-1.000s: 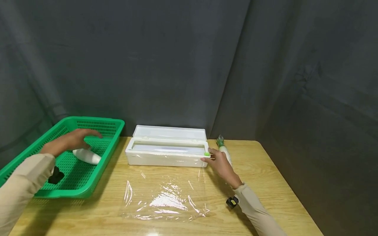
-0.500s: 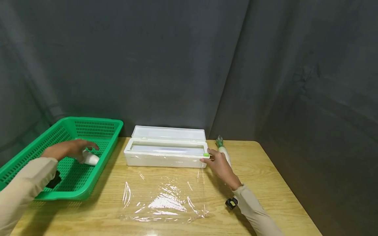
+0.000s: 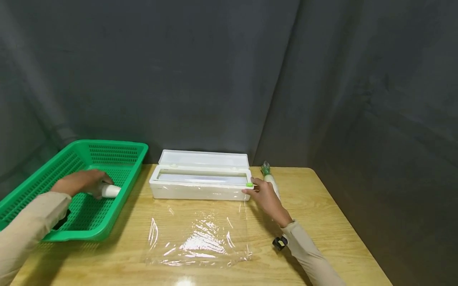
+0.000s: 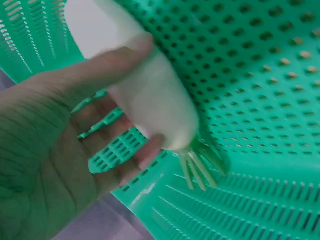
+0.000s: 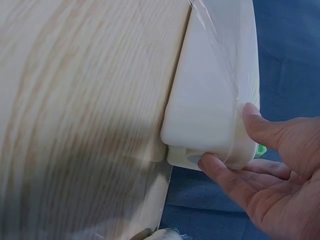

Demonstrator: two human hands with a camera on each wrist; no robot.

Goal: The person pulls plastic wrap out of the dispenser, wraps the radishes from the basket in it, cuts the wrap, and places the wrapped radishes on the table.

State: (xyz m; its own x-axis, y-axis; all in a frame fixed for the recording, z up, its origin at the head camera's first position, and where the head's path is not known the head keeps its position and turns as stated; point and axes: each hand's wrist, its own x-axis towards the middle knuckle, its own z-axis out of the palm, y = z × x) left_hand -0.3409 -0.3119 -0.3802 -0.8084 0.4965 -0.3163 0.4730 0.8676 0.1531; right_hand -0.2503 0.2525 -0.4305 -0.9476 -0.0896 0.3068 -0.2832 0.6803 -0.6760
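My left hand (image 3: 84,183) is down in the green basket (image 3: 118,214) and grips a white radish (image 3: 111,191). In the left wrist view, the thumb lies across the radish (image 4: 155,95) and the fingers are on its other side, near the trimmed green stalks (image 4: 197,167). My right hand (image 3: 267,199) holds the right end of a white cling film dispenser (image 3: 200,193), its lid standing open. Its fingertips touch the dispenser's corner (image 5: 205,105) beside the green slider (image 3: 249,184). Clear film (image 3: 200,234) stretches from the dispenser over the table in front.
A second white radish (image 3: 272,184) with green stalks, apparently wrapped in film, lies right of the dispenser, partly behind my right hand. The wooden table (image 3: 322,230) ends at a dark curtain (image 3: 200,79) at the back and right.
My left hand has lowered onto the radish in the basket and closed its fingers round it. The right hand has stayed at the dispenser's end.
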